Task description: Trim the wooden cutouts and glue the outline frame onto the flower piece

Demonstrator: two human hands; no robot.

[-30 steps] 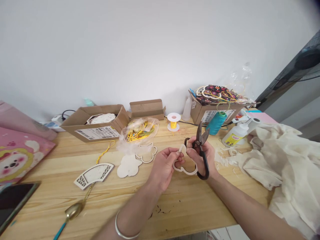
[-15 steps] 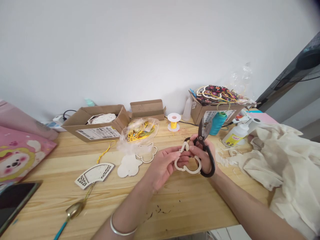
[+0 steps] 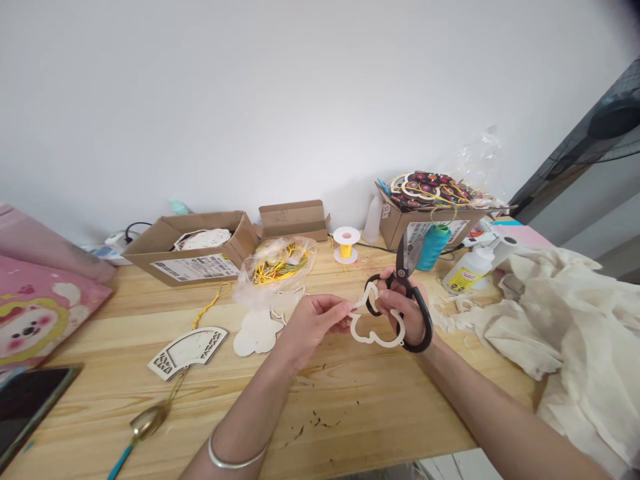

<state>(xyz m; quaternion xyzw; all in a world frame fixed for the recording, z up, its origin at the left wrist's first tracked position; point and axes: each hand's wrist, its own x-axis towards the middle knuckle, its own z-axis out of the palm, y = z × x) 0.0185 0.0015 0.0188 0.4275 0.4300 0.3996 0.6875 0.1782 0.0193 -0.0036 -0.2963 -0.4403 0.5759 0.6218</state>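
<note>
Bare wood tabletop (image 3: pixel 390 427) up front, w/ a few dark specks. Just above it, approx. mid-view, the cloud frame (image 3: pixel 389 343) is held up btwn both hands. L hand (image 3: pixel 316 327) pinches its left edge, thumb & fingertips together; R hand (image 3: pixel 413 323) has its thumb on the upper-right edge, fingers hooked firmly in the scissors (image 3: pixel 401 273). Key relation, I'd judge: frame lies L of R palm & below the blades, which point up, clear of it. Handle loops sit right by it; can't tell if touching. R hand's nearer, L meets it only at the tips. Long axis hard to call. Farther back: white cloud piece (image 3: pixel 256 331), flat, then yellow spool (image 3: pixel 345 251), teal thread cone (image 3: pixel 433 248), R box (image 3: pixel 393 227), wall (image 3: pixel 300 100).
</note>
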